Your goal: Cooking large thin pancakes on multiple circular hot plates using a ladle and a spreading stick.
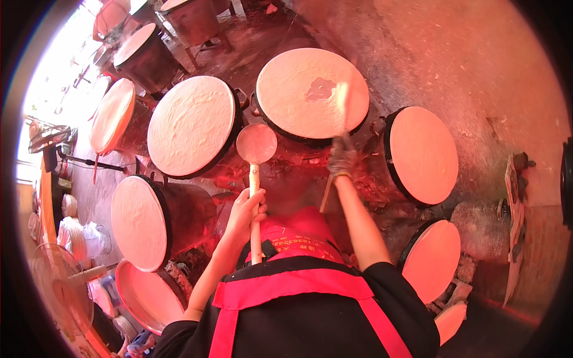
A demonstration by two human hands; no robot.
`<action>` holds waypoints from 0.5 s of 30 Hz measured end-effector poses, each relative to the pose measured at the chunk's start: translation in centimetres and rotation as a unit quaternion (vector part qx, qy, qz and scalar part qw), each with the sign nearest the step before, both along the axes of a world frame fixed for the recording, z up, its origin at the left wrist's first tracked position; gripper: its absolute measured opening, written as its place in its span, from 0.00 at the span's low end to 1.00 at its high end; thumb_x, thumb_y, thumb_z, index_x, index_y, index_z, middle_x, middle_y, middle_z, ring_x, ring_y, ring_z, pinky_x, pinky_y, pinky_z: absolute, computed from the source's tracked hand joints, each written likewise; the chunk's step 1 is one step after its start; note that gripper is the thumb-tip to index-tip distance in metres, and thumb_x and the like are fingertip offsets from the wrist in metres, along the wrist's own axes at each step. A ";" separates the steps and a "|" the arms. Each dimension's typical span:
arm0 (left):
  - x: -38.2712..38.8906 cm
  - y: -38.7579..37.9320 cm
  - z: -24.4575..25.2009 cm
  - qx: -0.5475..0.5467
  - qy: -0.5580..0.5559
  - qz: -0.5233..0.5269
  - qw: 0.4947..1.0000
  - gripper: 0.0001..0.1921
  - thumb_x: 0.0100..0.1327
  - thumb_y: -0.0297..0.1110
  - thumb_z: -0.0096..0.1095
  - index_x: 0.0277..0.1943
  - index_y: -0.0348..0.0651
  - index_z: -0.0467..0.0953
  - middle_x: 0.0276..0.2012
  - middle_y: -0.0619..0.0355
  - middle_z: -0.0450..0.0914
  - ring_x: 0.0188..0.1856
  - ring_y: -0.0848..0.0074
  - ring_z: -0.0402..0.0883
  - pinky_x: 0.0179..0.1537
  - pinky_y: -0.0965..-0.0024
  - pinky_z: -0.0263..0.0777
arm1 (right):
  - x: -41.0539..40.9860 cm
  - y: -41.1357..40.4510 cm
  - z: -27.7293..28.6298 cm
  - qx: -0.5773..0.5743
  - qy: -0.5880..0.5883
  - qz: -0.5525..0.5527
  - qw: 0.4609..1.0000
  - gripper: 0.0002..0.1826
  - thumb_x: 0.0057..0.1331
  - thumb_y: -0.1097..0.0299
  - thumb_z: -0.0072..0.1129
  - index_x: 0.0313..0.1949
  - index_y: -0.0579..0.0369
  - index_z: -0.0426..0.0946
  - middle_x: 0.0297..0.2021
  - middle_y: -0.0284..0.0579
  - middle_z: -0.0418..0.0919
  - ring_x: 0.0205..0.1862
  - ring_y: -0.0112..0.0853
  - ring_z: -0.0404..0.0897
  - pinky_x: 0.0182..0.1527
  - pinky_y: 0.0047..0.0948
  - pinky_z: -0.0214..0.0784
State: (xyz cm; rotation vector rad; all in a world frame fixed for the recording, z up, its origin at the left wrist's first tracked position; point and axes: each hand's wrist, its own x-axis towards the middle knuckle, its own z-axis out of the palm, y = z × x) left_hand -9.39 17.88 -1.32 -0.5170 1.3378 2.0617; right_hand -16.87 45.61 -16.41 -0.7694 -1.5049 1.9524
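My left hand [249,210] is wrapped around the wooden handle of a ladle [257,144], held upright with its round bowl up, between two large round pots. My right hand [342,156], in a grey work glove, grips a long thin stick [326,195]; its far part is blurred over the pale, batter-like layer [291,80] on the round pot top straight ahead. An irregular hole or bare patch [320,89] shows in that layer. To its left stands another pot with a wrinkled pale top [192,125].
More round pots with pale tops stand around me, at the right [424,155], lower right [432,262] and left [138,223]. A wide red-rimmed basin [147,297] lies at lower left. Two fans [49,138] stand at the far left. Further pots and a steaming one [135,44] stand upper left.
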 end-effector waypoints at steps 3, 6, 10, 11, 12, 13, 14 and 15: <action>-0.7 -0.9 0.1 0.039 -0.039 -0.010 0.998 0.07 0.66 0.31 0.54 0.41 0.40 0.65 0.28 0.62 0.66 0.23 0.85 0.63 0.18 0.85 0.55 | -2.0 -3.9 2.9 -0.008 -0.006 0.078 0.997 0.18 0.63 0.65 0.61 0.53 0.48 0.76 0.15 0.23 0.63 0.13 0.14 0.57 0.13 0.18 0.49; -0.6 -1.9 -0.2 0.044 -0.039 -0.019 0.998 0.07 0.66 0.31 0.54 0.41 0.40 0.65 0.28 0.62 0.66 0.23 0.85 0.63 0.17 0.85 0.54 | 0.4 -0.9 3.5 -0.206 -0.057 0.180 0.960 0.19 0.62 0.66 0.62 0.53 0.51 0.76 0.19 0.21 0.66 0.16 0.14 0.59 0.17 0.16 0.52; -1.1 -1.1 -0.3 0.051 -0.047 -0.032 0.997 0.07 0.67 0.31 0.53 0.39 0.41 0.63 0.28 0.62 0.66 0.22 0.86 0.63 0.17 0.85 0.53 | 3.3 0.3 -3.4 0.167 -0.015 -0.135 0.977 0.20 0.62 0.68 0.61 0.54 0.55 0.75 0.25 0.24 0.71 0.19 0.15 0.60 0.20 0.15 0.54; -1.0 -1.3 -0.4 0.040 -0.046 -0.029 0.998 0.07 0.67 0.31 0.53 0.39 0.42 0.62 0.28 0.62 0.66 0.22 0.86 0.63 0.17 0.85 0.53 | 2.9 -1.0 -3.4 0.167 -0.015 -0.131 0.977 0.20 0.62 0.68 0.61 0.54 0.55 0.75 0.25 0.24 0.71 0.19 0.15 0.60 0.20 0.15 0.54; -1.1 -1.4 -0.5 0.039 -0.046 -0.026 0.998 0.07 0.67 0.31 0.53 0.39 0.42 0.62 0.28 0.62 0.66 0.22 0.86 0.63 0.17 0.85 0.53 | 2.2 -2.3 -2.8 0.132 -0.016 -0.062 0.989 0.21 0.62 0.68 0.61 0.55 0.55 0.74 0.26 0.26 0.72 0.19 0.16 0.60 0.20 0.16 0.54; -1.1 -1.7 -0.6 0.048 -0.048 -0.028 0.997 0.07 0.67 0.31 0.53 0.38 0.42 0.62 0.28 0.62 0.66 0.22 0.86 0.63 0.17 0.85 0.53 | 1.5 -3.4 -1.9 0.096 -0.019 0.008 0.995 0.22 0.62 0.69 0.60 0.56 0.56 0.73 0.27 0.28 0.73 0.18 0.16 0.60 0.19 0.17 0.55; -1.0 -1.9 -0.6 0.056 -0.049 -0.030 0.997 0.07 0.67 0.31 0.53 0.38 0.42 0.62 0.28 0.62 0.66 0.22 0.86 0.63 0.17 0.85 0.53 | 0.3 -3.6 -0.7 0.103 -0.072 0.061 0.990 0.21 0.63 0.70 0.59 0.55 0.58 0.73 0.33 0.29 0.74 0.19 0.16 0.61 0.20 0.18 0.55; -0.9 -2.0 -0.5 0.055 -0.047 -0.027 0.997 0.07 0.67 0.31 0.53 0.38 0.42 0.62 0.28 0.62 0.66 0.22 0.86 0.63 0.17 0.85 0.53 | -0.6 -2.7 0.2 0.103 -0.070 0.064 0.990 0.21 0.63 0.70 0.59 0.55 0.58 0.73 0.33 0.29 0.74 0.19 0.16 0.61 0.20 0.18 0.55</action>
